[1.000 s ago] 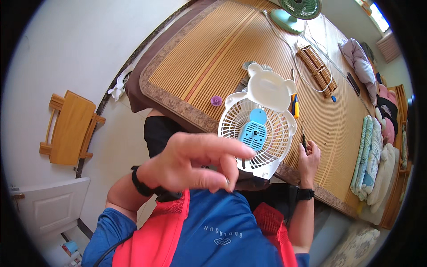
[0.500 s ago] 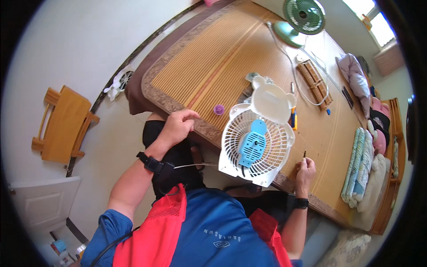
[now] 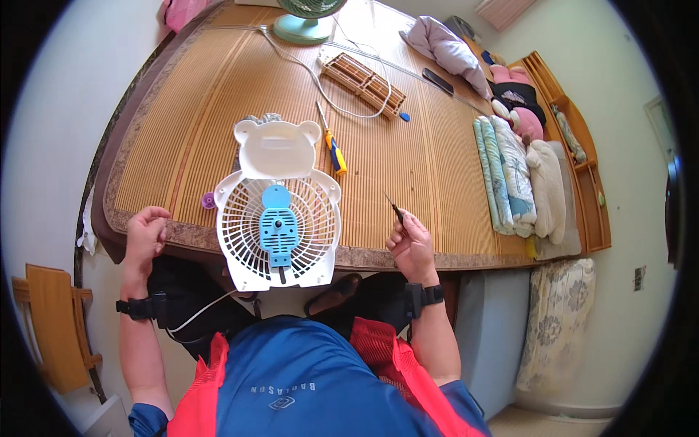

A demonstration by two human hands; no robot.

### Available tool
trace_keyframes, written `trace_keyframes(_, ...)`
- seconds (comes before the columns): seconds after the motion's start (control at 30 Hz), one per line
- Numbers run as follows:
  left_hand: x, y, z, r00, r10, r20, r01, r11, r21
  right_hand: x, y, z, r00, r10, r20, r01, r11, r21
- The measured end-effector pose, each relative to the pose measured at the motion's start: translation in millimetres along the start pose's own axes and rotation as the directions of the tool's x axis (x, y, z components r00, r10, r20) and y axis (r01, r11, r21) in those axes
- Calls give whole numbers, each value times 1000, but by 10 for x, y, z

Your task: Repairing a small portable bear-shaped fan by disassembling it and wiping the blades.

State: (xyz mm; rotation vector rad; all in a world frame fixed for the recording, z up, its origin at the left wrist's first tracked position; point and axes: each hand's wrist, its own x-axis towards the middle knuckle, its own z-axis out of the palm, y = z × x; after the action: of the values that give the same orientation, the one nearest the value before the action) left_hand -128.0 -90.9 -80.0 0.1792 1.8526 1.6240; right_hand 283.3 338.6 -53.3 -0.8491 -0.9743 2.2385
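Observation:
A white bear-shaped fan housing [image 3: 309, 262] lies over the bed's near edge, with a light blue motor cover [image 3: 279, 234] in its round grille and its flat bear head [image 3: 277, 149] on top. My left hand [image 3: 145, 237] rests at the mat's edge left of it, fingers curled; whether anything small is in them I cannot make out. My right hand [image 3: 409, 240], right of the housing, grips a slim dark screwdriver [image 3: 394, 206] pointing up. A purple round part [image 3: 208, 200] lies left of the grille. A yellow and blue screwdriver [image 3: 333, 151] lies beside the bear head.
A green fan [image 3: 301, 28], white cable [image 3: 357, 113], bamboo frame [image 3: 364, 84] and black flat object [image 3: 437, 80] are on the mat [image 3: 175, 116]. Folded quilts [image 3: 502, 178], a purple pillow [image 3: 444, 51] and wooden headboard [image 3: 593, 211] are right. A wooden stool [image 3: 58, 328] stands left.
My left hand has moved from in front of the housing out to the bed's left edge. My right hand still holds the slim screwdriver. The view has turned, shifting the housing leftward in the picture.

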Motion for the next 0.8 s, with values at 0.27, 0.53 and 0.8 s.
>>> trace_keyframes(0.27,368,-16,-11,997,51,-61,-44,992,117,23,38,-197,994,34,-106,-27,997,67)
trace_keyframes(0.53,474,28,84,999,6,-36,-9,996,-89,124,47,-339,995,26,-97,-21,998,56)
trace_keyframes(0.8,594,142,100,995,14,-99,-22,997,-78,229,101,-174,989,42,-140,-38,999,27)
